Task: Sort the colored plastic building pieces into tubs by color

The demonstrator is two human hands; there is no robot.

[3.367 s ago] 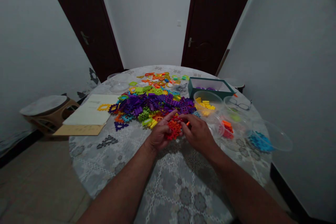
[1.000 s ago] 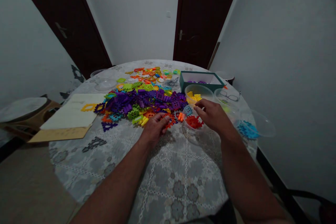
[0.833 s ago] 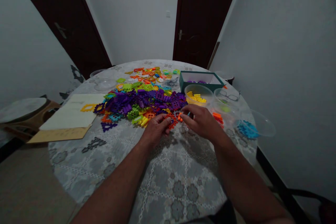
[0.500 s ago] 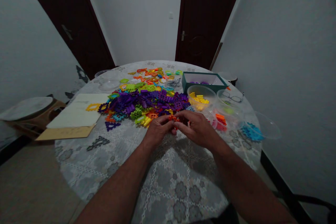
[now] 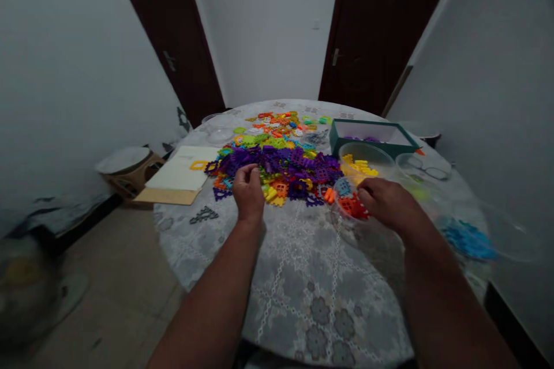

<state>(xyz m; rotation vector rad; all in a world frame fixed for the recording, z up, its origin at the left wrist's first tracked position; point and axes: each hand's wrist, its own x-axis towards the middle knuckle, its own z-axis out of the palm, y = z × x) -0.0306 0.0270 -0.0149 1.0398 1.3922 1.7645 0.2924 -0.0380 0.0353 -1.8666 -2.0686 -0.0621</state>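
Observation:
My left hand (image 5: pixel 250 193) is raised at the near edge of a heap of purple plastic building pieces (image 5: pixel 242 158). Its fingers are curled with the thumb pressed against them; anything between them is too small to see. At the right, my right hand (image 5: pixel 387 202) is closed at the rim of a clear plastic bowl (image 5: pixel 341 213). Red building pieces (image 5: pixel 352 206) lie in that bowl, right by my fingertips, along with a blue one (image 5: pixel 343 187). What the right fingers grip is hidden. Small orange pieces (image 5: pixel 329 195) lie at the bowl's left side.
Behind the right hand stand a clear bowl of yellow pieces (image 5: pixel 359 166) and a green box (image 5: pixel 374 137). Eyeglasses (image 5: pixel 435 172) and blue pieces (image 5: pixel 470 239) are further right. A grey triangular piece (image 5: pixel 204 215) and an open cardboard folder (image 5: pixel 173 193) lie left.
My hands were together around a small red piece and are now apart. The right one has moved right to the clear bowl, the left one leftward to the heap. The view has turned left.

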